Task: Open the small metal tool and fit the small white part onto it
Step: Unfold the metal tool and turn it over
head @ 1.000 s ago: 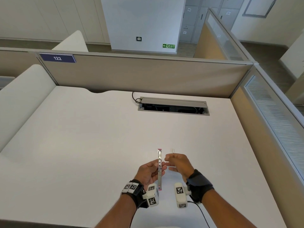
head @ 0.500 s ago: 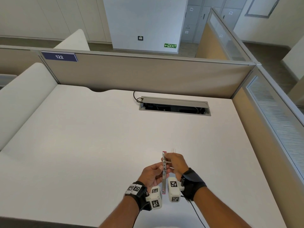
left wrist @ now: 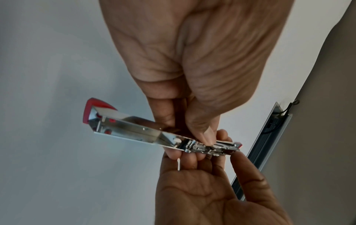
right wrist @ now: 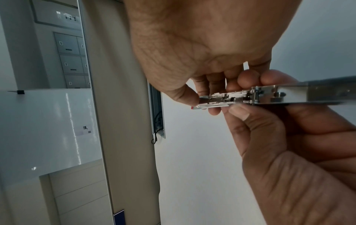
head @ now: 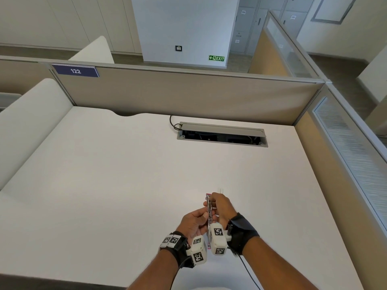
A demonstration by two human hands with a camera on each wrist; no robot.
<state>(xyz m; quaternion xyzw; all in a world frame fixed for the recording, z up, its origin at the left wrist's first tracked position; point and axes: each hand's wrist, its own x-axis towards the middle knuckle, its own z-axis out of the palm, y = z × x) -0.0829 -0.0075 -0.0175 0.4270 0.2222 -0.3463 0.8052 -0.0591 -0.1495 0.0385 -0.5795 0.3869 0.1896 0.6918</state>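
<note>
The small metal tool is a shiny, narrow folding bar with red tips, held upright above the white desk. My left hand grips its lower middle, thumb pressed on the inner mechanism. My right hand pinches the far end between thumb and fingers. In the left wrist view the tool lies unfolded, its red end out to the left. The small white part, a thin strip, lies on the desk just beyond my right hand, touched by neither hand.
An open cable tray with a black cord is sunk into the desk's far side. Beige partitions wall the desk at the back and on the right. The desk's front edge runs just below my forearms.
My right hand has moved left from beside the tool onto its far end and now pinches it. Both hands have drawn closer together and slightly toward me.
</note>
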